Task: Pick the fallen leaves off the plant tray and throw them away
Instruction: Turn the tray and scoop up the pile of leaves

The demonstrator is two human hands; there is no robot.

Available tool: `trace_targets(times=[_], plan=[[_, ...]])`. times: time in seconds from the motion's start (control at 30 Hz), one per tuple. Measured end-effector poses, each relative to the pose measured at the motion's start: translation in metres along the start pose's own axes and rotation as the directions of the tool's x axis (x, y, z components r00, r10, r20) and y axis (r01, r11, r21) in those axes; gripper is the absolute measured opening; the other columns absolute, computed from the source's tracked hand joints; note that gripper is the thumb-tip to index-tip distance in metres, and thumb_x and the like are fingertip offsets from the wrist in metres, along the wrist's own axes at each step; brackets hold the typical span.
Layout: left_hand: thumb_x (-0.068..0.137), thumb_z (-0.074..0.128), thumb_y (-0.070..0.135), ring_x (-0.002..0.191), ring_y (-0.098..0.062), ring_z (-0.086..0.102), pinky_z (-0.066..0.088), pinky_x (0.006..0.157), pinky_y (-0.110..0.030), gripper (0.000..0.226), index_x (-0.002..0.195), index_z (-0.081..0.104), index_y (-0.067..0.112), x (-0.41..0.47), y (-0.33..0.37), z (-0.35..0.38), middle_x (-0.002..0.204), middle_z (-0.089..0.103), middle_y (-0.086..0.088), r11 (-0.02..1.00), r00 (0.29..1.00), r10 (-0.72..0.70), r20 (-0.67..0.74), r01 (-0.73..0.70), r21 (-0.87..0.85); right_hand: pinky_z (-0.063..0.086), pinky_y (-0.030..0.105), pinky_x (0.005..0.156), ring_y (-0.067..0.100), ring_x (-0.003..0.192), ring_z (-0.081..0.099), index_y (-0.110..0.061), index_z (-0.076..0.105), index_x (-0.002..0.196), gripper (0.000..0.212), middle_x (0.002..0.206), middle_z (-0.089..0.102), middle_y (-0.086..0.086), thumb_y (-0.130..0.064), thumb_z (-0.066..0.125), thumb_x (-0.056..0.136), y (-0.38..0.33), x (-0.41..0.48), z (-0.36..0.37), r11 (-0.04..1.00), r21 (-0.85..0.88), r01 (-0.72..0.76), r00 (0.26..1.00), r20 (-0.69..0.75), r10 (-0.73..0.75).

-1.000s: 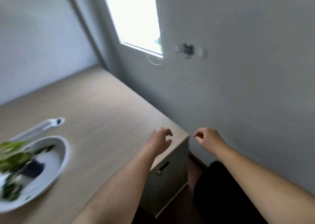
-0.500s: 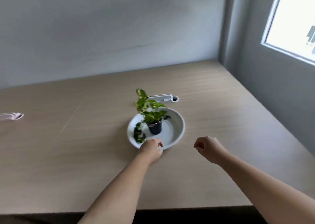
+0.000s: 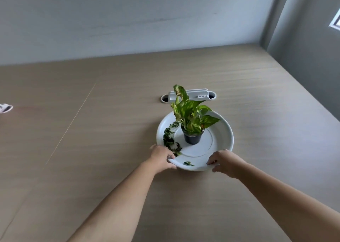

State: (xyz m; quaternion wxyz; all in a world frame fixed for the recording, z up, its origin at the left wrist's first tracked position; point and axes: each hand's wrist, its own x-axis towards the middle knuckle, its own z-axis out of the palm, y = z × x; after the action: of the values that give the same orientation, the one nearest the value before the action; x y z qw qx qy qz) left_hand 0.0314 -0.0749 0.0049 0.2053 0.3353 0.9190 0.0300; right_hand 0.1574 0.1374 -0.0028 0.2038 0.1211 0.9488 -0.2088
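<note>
Fallen leaves [image 3: 170, 137] are strung along the tray [image 3: 223, 131]'s left rim; its near rim is gripped by closed fingers of left hand [image 3: 161, 156] and right hand [image 3: 225, 161].

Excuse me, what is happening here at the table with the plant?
A person is holding the near rim of a round white tray on a wooden table, the left hand on one side and the right hand on the other. A small potted plant stands upright in the tray's middle. Fallen leaves lie along the tray's left side, and one small piece lies near the front rim. None has been picked up yet.
</note>
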Motion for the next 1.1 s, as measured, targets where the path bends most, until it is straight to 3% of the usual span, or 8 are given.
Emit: trace_targets(times=[0.2,0.3,0.43,0.57,0.7,0.87,1.03,1.1], plan=[[0.07,0.074,0.05,0.118,-0.015,0.052,0.034,0.1,-0.031,0.05,0.113,0.066,0.027,0.007,0.026,0.015,0.123,0.063,0.008,0.976,0.972,0.215,-0.092,-0.211,0.052,0.036,0.032,0.108,0.022,0.122,0.05,-0.029,0.06,0.12,0.044,0.126,0.062,-0.003,-0.009,0.054,0.082,0.021,0.004,-0.023,0.937,-0.342,-0.069,0.988,-0.153,0.017],[0.06,0.079,0.055,0.121,-0.017,0.05,0.039,0.102,-0.033,0.063,0.115,0.063,0.028,0.019,0.01,-0.004,0.127,0.059,0.006,0.984,0.986,0.166,-0.025,-0.164,0.074,0.048,0.036,0.096,0.022,0.115,0.055,-0.027,0.057,0.122,0.047,0.124,0.059,-0.001,-0.013,0.061,0.077,-0.004,0.002,-0.015,0.962,-0.267,0.063,0.997,-0.021,-0.071],[0.062,0.08,0.051,0.114,-0.02,0.056,0.039,0.1,-0.033,0.051,0.106,0.068,0.029,0.024,-0.012,-0.018,0.115,0.066,0.005,0.994,0.998,0.026,0.05,-0.031,0.101,0.052,0.037,0.087,0.023,0.106,0.059,-0.023,0.06,0.114,0.035,0.119,0.062,0.001,-0.01,0.059,0.081,-0.024,0.004,0.002,0.974,-0.172,0.144,0.989,0.038,-0.14],[0.068,0.078,0.047,0.11,-0.018,0.058,0.035,0.1,-0.031,0.043,0.104,0.07,0.025,0.014,-0.002,-0.008,0.111,0.069,0.005,1.0,1.0,0.004,0.008,-0.004,0.014,0.051,0.032,0.093,0.02,0.109,0.061,-0.022,0.064,0.115,0.036,0.119,0.066,0.001,-0.009,0.065,0.081,-0.009,0.002,-0.012,0.984,-0.155,0.083,0.996,0.034,-0.079],[0.068,0.078,0.046,0.103,-0.017,0.061,0.037,0.094,-0.029,0.039,0.1,0.072,0.023,0.004,0.023,0.013,0.105,0.07,0.002,0.995,0.998,0.048,-0.034,-0.051,-0.09,0.051,0.033,0.091,0.024,0.109,0.061,-0.029,0.063,0.117,0.047,0.123,0.062,0.002,0.001,0.049,0.085,0.013,-0.001,-0.031,0.97,-0.244,-0.005,0.999,-0.033,-0.003],[0.062,0.082,0.047,0.105,-0.016,0.062,0.042,0.098,-0.029,0.045,0.099,0.072,0.023,0.006,0.018,0.005,0.109,0.071,0.005,0.994,1.0,0.013,0.003,-0.013,-0.112,0.052,0.037,0.092,0.029,0.109,0.06,-0.024,0.062,0.118,0.051,0.125,0.06,0.007,0.006,0.04,0.083,0.019,0.011,-0.042,0.988,-0.125,-0.089,0.989,-0.133,0.072],[0.064,0.084,0.038,0.108,-0.016,0.063,0.042,0.088,-0.023,0.042,0.101,0.073,0.021,0.01,0.002,-0.011,0.11,0.072,0.002,0.992,0.997,-0.023,0.073,0.032,-0.126,0.055,0.034,0.079,0.028,0.098,0.063,-0.016,0.064,0.107,0.026,0.113,0.065,0.007,-0.012,0.054,0.083,0.01,0.028,-0.035,0.974,-0.213,-0.077,0.994,-0.097,0.058],[0.064,0.084,0.036,0.108,-0.015,0.063,0.04,0.084,-0.022,0.042,0.102,0.073,0.02,0.011,0.002,-0.013,0.111,0.071,0.002,0.992,0.996,-0.022,0.089,0.033,-0.12,0.046,0.031,0.075,0.027,0.096,0.063,-0.011,0.064,0.101,0.022,0.106,0.067,0.007,-0.022,0.062,0.082,0.005,0.032,-0.029,0.953,-0.297,-0.052,0.997,-0.065,0.034]])
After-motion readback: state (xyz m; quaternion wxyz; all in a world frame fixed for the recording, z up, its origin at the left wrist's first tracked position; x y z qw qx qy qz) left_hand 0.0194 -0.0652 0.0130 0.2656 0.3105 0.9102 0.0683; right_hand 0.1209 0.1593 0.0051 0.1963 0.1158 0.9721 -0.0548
